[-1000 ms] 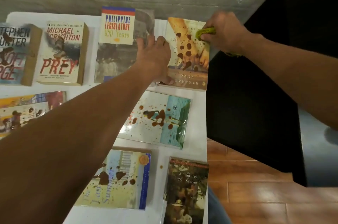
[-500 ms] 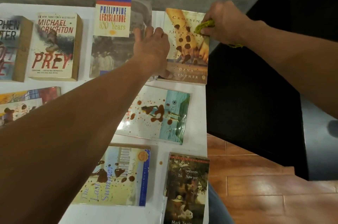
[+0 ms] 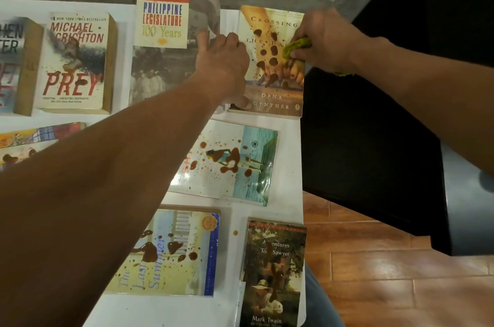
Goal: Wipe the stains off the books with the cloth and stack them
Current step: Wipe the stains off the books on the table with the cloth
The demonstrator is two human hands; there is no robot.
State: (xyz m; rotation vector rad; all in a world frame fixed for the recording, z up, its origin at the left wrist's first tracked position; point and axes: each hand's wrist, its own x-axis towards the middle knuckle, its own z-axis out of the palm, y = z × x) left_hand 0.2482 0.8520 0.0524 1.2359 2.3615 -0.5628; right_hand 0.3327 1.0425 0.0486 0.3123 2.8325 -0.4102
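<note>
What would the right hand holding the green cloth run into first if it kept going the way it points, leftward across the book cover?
Probably the dark brown stain blobs on the cream Crossing paperback, just beside the crumpled green cloth in the right hand; beyond them, the left hand.

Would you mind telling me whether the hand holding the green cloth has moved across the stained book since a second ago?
Yes. The right hand carried the cloth down the Crossing book, toward its stains.

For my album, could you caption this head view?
Right hand wipes stained Crossing book with green cloth; left hand steadies it.
</note>
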